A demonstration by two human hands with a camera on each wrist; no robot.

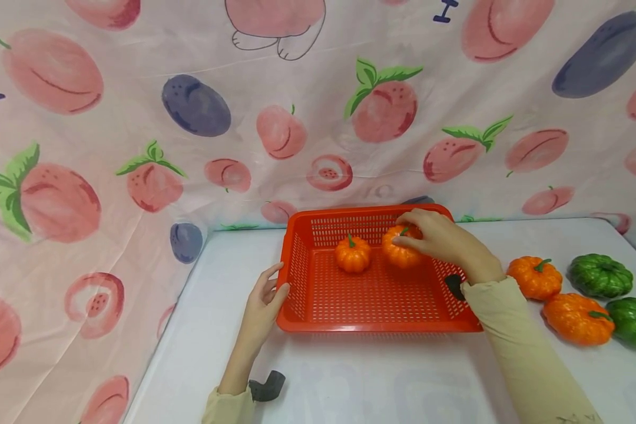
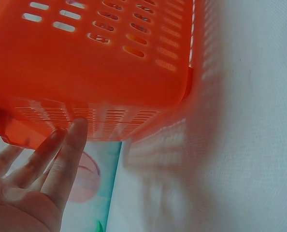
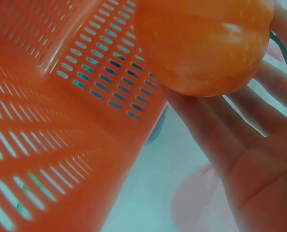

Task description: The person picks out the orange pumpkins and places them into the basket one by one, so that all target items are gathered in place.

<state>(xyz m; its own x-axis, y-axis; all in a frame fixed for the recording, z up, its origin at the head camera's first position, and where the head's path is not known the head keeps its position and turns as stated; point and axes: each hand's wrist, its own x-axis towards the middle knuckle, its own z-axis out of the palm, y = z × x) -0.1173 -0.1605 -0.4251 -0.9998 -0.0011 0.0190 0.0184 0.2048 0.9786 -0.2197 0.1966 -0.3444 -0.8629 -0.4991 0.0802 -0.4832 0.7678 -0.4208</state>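
A red plastic basket [image 1: 373,327] with slotted walls stands on the white table. Over its right half, my right hand [image 1: 437,238] holds an orange toy pumpkin [image 1: 400,250] with a green stem. The right wrist view shows that pumpkin [image 3: 206,48] against the fingers, beside the basket wall [image 3: 114,150]. A second orange pumpkin [image 1: 353,255] sits on the basket floor to the left. At the basket's left side is my left hand [image 1: 262,303], its thumb by the rim. In the left wrist view its fairly straight fingers [image 2: 66,164] touch the outer wall [image 2: 105,72].
On the table to the right lie two more orange pumpkins [image 1: 579,319] and two green pumpkins [image 1: 600,275], close together beside my right sleeve [image 1: 530,353]. A fruit-printed cloth [image 1: 328,76] hangs right behind the basket and down the left side.
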